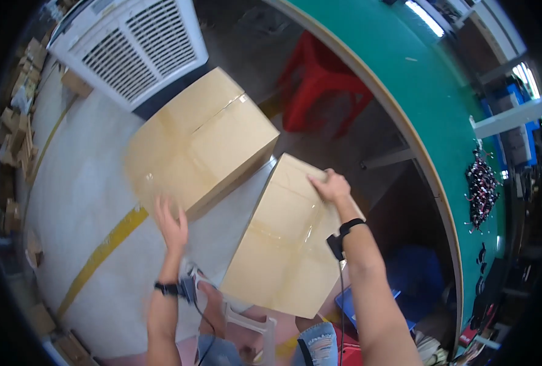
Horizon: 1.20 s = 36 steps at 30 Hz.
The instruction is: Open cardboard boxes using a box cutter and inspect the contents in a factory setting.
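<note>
Two taped brown cardboard boxes stand close together before me. My right hand (pixel 334 186) lies over the far right edge of the nearer cardboard box (pixel 283 232), fingers bent onto its top. Beside the near left side of the farther cardboard box (pixel 204 137) is my left hand (pixel 171 222), raised with its fingers spread and slightly blurred. It holds nothing; whether it touches that box I cannot tell. A dark band with a small device and a cable sits on each wrist.
A white air cooler (pixel 140 52) stands behind the farther box. On the right runs a green-topped table (pixel 399 79) with a heap of small wired parts (pixel 482 192). Under it are a red plastic stool (pixel 320 82) and a blue bin (pixel 417 274). A yellow line (pixel 103 253) crosses the floor.
</note>
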### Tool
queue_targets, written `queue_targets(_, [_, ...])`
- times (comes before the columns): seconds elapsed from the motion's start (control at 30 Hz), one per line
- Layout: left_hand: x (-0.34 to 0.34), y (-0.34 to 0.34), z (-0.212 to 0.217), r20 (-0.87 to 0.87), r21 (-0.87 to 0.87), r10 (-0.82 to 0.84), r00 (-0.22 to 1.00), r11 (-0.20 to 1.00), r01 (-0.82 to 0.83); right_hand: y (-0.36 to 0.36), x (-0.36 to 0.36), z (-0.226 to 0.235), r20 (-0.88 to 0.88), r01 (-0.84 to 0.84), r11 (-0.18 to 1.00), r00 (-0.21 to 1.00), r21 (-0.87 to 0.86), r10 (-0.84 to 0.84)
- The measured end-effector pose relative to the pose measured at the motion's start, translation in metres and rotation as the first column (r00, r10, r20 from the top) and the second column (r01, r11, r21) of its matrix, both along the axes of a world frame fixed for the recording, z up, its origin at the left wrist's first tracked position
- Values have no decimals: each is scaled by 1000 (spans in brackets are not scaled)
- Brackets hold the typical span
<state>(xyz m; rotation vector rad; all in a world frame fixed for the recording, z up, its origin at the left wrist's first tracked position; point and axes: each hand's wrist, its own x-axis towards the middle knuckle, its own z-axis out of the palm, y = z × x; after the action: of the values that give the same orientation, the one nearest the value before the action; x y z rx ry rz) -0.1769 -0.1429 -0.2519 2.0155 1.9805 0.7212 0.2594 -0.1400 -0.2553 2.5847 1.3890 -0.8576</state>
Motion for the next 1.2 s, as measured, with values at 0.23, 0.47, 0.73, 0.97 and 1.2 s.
queue_targets(0.23, [34,-317,-64,551,-827,832,-56,554,98,4,28,-8,-291,-22,998,956,63,40])
queue_targets(0.47, [93,-348,-84,290,-907,782,-551,409,103,-57,14,16,141,-198,973,973,118,181])
queue_targets(0.73, [12,-360,33,321,-872,789,-524,462,162,-168,-20,137,-28,80,954,997,288,-75])
queue_targets(0.97, [-46,-316,210,252,-858,811,-528,439,265,-119,-109,325,333,-120,917,943,380,-15])
queue_targets(1.2, [-61,-273,242,315,-764,623,-716,614,198,10,-210,437,551,-463,762,817,453,168])
